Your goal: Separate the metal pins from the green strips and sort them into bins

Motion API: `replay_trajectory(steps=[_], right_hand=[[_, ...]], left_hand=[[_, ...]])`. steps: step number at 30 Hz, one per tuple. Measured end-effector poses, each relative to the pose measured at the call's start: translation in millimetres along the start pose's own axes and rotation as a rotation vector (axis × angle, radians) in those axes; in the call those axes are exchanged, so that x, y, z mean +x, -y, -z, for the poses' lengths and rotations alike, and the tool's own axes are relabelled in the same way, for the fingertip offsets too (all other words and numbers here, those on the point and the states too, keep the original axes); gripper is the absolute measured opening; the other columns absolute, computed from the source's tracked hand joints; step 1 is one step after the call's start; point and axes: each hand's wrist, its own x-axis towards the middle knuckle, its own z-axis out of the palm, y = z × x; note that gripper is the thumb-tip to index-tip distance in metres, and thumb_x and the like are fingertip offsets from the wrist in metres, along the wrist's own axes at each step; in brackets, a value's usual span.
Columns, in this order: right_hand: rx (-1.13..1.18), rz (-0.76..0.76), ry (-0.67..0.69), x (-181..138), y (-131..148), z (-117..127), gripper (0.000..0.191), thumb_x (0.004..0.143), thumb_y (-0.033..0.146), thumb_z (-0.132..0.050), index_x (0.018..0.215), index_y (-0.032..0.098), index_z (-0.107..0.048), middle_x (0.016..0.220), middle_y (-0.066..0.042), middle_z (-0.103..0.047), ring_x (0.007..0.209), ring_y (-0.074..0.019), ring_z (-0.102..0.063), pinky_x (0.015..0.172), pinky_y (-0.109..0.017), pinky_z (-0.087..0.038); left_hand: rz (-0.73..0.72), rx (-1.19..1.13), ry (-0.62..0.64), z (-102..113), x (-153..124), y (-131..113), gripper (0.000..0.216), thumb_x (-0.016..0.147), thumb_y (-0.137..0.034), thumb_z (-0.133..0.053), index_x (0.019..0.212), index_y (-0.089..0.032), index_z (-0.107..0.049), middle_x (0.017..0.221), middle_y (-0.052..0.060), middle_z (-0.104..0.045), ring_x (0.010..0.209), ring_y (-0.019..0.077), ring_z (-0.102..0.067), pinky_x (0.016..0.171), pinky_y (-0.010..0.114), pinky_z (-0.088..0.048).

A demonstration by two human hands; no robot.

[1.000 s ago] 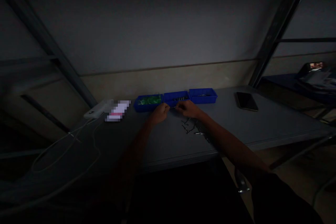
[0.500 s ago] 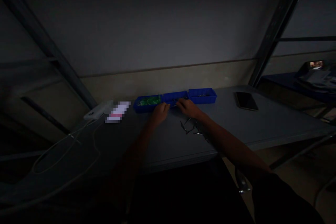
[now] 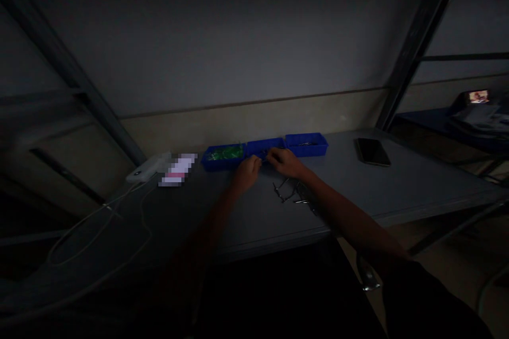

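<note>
My left hand is closed in a pinch in front of the middle blue bin. Close beside it, my right hand is also closed, its fingertips near those of the left. A small part seems to sit between the two hands, but it is too dark and small to name. The middle bin holds small dark parts, partly hidden by my hands. To its left stands a blue bin with green plastic in it. The right blue bin holds a few thin metal pieces. Bent metal rods lie near my right wrist.
A dark phone lies on the grey table to the right. On the left are a lit phone, a white device and a loose white cable. A wall closes off the back.
My left hand has shifted slightly to the right, closer to my right hand. The bins and the metal rods stay where they were.
</note>
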Motion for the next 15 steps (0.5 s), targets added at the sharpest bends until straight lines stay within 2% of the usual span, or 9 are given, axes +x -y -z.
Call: replay_trajectory(steps=[3,6,8,10,13,15], right_hand=[[-0.037,-0.006,0.008,1.1,-0.5,0.9,0.022,0.09,0.028,-0.042,0.087,0.014,-0.059,0.077,-0.004,-0.064,0.064,-0.0118,-0.053,0.06,-0.022,-0.032],[-0.113,-0.085,-0.029,3.1,-9.4,7.6,0.028,0.091,0.032,-0.04,0.084,0.015,-0.06,0.075,-0.006,-0.065,0.064,-0.0136,-0.054,0.059,-0.023,-0.032],[-0.174,-0.197,-0.129,3.3,-22.3,16.4,0.03,0.091,0.035,-0.038,0.084,0.016,-0.06,0.077,-0.007,-0.066,0.067,-0.0154,-0.056,0.06,-0.024,-0.032],[-0.235,-0.357,-0.284,1.3,-39.4,27.2,0.034,0.091,0.039,-0.036,0.086,0.016,-0.061,0.08,-0.009,-0.066,0.071,-0.0174,-0.057,0.061,-0.025,-0.033],[-0.296,-0.596,-0.515,-4.9,-65.3,40.9,0.039,0.091,0.045,-0.034,0.095,0.015,-0.059,0.083,-0.011,-0.067,0.073,-0.0199,-0.058,0.061,-0.026,-0.033],[-0.303,-0.671,-0.574,-8.9,-76.6,44.5,0.043,0.089,0.05,-0.036,0.1,0.014,-0.058,0.083,-0.012,-0.066,0.073,-0.0213,-0.058,0.062,-0.027,-0.034]], left_hand=[[0.007,-0.014,0.012,-2.2,-1.0,-2.1,0.025,0.09,-0.025,-0.033,0.075,-0.017,-0.051,0.069,0.002,-0.055,0.068,0.0146,-0.052,0.068,0.027,-0.04],[-0.033,-0.066,0.042,-2.2,-2.7,-4.1,0.021,0.088,-0.026,-0.038,0.085,-0.016,-0.056,0.077,0.003,-0.059,0.073,0.0145,-0.054,0.07,0.026,-0.041],[-0.095,-0.084,0.123,-1.2,-4.3,-5.0,0.018,0.084,-0.024,-0.045,0.093,-0.015,-0.059,0.084,0.004,-0.059,0.073,0.014,-0.055,0.071,0.026,-0.042],[-0.181,-0.082,0.258,0.4,-6.4,-5.7,0.022,0.079,-0.022,-0.053,0.098,-0.017,-0.061,0.091,0.004,-0.058,0.074,0.0135,-0.055,0.072,0.026,-0.043],[-0.287,-0.061,0.443,2.9,-9.4,-8.0,0.022,0.075,-0.023,-0.059,0.096,-0.022,-0.065,0.1,0.004,-0.055,0.089,0.0163,-0.055,0.082,0.028,-0.042],[-0.304,-0.021,0.502,3.9,-10.9,-10.6,0.018,0.075,-0.026,-0.062,0.092,-0.025,-0.067,0.104,0.004,-0.055,0.101,0.0191,-0.051,0.089,0.03,-0.037]])
